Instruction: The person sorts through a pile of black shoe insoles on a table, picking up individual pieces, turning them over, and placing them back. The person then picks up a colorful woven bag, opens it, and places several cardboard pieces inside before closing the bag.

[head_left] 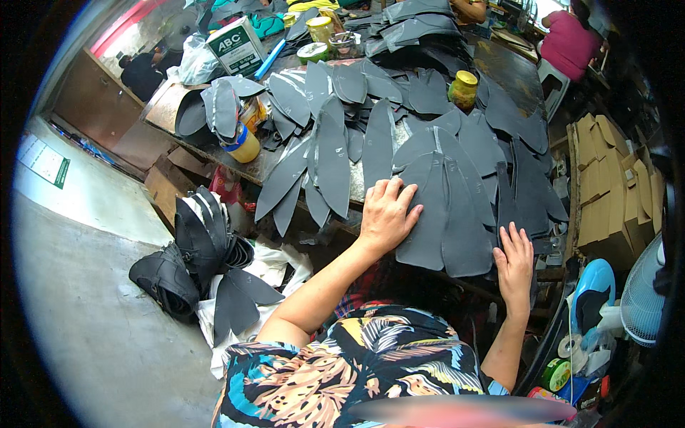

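Observation:
Dark grey, leaf-shaped cut pieces (422, 214) lie overlapping at the table's near edge, some with pale handwritten marks. My left hand (386, 215) rests on their left edge, fingers loosely bent and thumb apart, gripping nothing that I can see. On the other side, my right hand (515, 265) lies nearly flat with fingers stretched out, beside the right edge of the same pieces and touching another dark piece (531, 214). More such pieces (332, 160) fan out to the left, pale glue-like edges showing on several.
A yellow-lidded jar (464, 90) stands among the pieces, and a glue jar (242, 145) at the table's left edge. Bundled black pieces (200, 235) sit low at left. Cardboard (617, 185) and a fan (643, 289) flank the right side. Other people (571, 44) sit farther back.

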The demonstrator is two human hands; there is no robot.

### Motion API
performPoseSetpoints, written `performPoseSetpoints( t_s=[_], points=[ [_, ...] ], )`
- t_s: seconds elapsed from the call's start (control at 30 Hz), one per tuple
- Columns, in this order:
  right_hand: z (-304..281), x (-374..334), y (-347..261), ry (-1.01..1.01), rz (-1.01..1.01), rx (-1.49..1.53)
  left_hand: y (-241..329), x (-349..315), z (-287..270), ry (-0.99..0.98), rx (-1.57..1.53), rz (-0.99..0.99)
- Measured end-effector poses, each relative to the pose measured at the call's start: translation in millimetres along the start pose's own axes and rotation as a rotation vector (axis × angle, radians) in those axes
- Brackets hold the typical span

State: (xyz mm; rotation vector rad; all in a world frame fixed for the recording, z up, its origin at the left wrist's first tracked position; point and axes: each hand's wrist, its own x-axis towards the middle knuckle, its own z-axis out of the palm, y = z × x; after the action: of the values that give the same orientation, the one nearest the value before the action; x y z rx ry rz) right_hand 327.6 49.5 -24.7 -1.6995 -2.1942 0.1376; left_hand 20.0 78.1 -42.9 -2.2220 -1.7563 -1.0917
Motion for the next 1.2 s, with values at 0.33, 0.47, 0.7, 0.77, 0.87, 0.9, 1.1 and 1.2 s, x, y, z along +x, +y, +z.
performPoseSetpoints(
  t_s=[0.33,0.47,0.7,0.77,0.87,0.9,1.1,1.2],
  points=[
    [-1.3,-2.9,-7.7,-0.029,-0.030,-0.076,-4.4,8.4,-13.1,-0.103,-0.051,-0.017],
    [-24.9,-1.4,-13.3,0.155,-0.087,-0.047,9.4,4.7,-38.1,-0.121,-0.182,0.034],
    [-23.4,-2.8,-72.9,0.103,-0.649,0.492,71.5,0.8,-62.4,-0.441,-1.301,0.190],
    [-7.6,-5.7,-86.6,0.082,-0.607,0.683,76.0,-3.5,-64.8,-0.391,-1.327,0.040],
    [-8.1,-6.9,-80.2,0.032,-0.579,0.586,73.5,-8.6,-65.9,-0.297,-1.325,-0.172],
    [-9.0,-7.0,-78.3,0.041,-0.576,0.555,71.1,-9.1,-65.9,-0.310,-1.331,-0.189],
    [-13.4,-7.0,-78.0,-0.112,-0.576,0.678,59.7,-10.5,-64.9,-0.380,-1.187,-0.140],
    [-15.7,-8.8,-77.2,-0.227,-0.610,0.817,54.8,-9.9,-63.4,-0.403,-1.312,-0.045]
  ],
)
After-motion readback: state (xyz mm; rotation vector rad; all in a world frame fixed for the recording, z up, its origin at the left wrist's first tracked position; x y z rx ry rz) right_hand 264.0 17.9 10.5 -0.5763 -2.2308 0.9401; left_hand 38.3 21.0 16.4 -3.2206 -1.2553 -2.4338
